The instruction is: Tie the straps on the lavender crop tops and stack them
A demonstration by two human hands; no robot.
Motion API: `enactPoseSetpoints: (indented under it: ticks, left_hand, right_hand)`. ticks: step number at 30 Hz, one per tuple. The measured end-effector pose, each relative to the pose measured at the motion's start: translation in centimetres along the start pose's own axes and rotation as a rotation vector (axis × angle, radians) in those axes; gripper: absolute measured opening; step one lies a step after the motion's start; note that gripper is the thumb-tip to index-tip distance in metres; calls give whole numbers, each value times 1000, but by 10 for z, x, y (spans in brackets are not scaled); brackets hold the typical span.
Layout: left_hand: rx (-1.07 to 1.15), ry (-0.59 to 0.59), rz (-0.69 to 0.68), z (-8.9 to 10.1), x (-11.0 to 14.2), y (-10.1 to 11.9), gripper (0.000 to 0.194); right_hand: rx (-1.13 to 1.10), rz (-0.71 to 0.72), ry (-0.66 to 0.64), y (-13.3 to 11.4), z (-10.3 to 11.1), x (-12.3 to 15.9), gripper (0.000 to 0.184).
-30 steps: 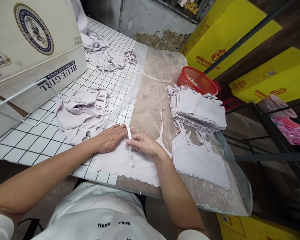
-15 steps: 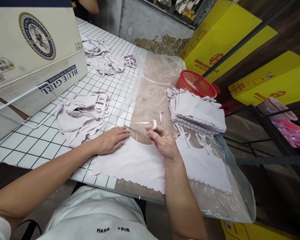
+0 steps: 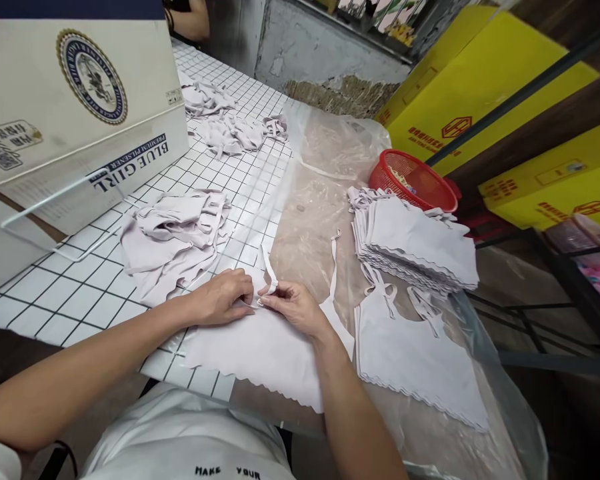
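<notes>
A pale lilac camisole top (image 3: 260, 357) with a scalloped hem lies flat at the front of the table. My left hand (image 3: 224, 297) is closed at its upper left corner, fingers curled and pinching the fabric edge. Close beside it, my right hand (image 3: 296, 308) pinches a narrow strap (image 3: 269, 268) whose loose part rises above the fingers. The top's other strap (image 3: 334, 270) stretches away across the clear plastic sheet (image 3: 300, 243). What lies exactly between the fingertips is partly hidden.
To the right are a small layered stack of tops (image 3: 420, 360), a thicker folded stack (image 3: 420, 240) and a red basket (image 3: 410, 180). A crumpled garment pile (image 3: 175, 240) and a large carton (image 3: 130, 143) stand left. Beyond are more garments (image 3: 230, 133) and a person's arm (image 3: 193, 20).
My right hand has come left and down beside my left hand, bringing the strap. My left hand has gone from lying flat to pinching. The view has shifted slightly.
</notes>
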State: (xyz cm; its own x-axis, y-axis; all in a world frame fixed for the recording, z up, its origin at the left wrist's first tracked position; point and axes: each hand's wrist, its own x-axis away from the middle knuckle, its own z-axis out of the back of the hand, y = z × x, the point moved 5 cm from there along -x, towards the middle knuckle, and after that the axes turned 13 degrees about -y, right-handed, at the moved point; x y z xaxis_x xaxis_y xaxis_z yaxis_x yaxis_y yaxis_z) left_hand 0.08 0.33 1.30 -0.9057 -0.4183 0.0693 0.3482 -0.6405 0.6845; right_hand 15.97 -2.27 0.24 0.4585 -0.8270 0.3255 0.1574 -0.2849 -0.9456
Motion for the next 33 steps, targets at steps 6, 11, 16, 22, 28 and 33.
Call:
enactPoseSetpoints:
  ticks: [6, 11, 16, 22, 28, 33]
  left_hand:
    - [75, -43, 68, -1, -1, -6, 13]
    - [122, -26, 57, 1, -2, -4, 10]
    - [204, 43, 16, 6, -1, 0, 19]
    - [218, 73, -31, 11, -1, 4, 20]
    - [118, 39, 19, 11, 1, 7, 16]
    - [-21, 4, 149, 5, 1, -2, 19]
  right_hand:
    - [32, -5, 29, 3, 3, -1, 32]
    - [-65, 54, 35, 3, -2, -5, 33]
    - [-37, 93, 29, 3, -3, -6, 34]
    - [206, 120, 26, -7, 0, -2, 27]
    - [373, 172, -52, -20, -7, 4, 20]
    - [513, 200, -26, -22, -10, 3, 16]
